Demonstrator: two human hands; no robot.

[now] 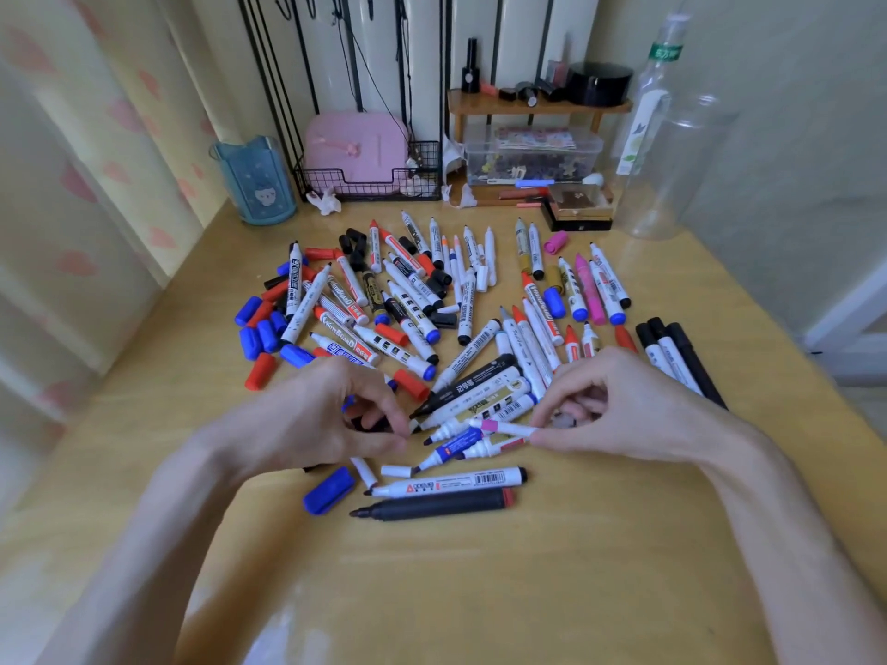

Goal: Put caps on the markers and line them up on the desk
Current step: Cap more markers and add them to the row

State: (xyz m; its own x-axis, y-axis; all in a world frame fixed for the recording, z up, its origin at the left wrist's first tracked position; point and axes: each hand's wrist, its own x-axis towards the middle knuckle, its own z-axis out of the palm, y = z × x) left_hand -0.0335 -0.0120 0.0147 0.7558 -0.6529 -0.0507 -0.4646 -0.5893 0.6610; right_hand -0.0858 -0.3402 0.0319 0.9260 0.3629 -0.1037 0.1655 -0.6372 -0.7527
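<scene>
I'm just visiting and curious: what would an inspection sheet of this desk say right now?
Surface: yellow wooden desk, glossy near the front edge.
Job's things: heap of markers, many uncapped; loose blue and red caps at left; three black-capped markers side by side at right.
Clutter: blue cup, pink box in a wire basket, clear bottle, storage box.
Hands: left hand pinches a small dark piece, possibly a cap; right hand pinches a thin white marker.
Cables: black cords hang at the back.
Surroundings: heart-patterned curtain at left.
</scene>
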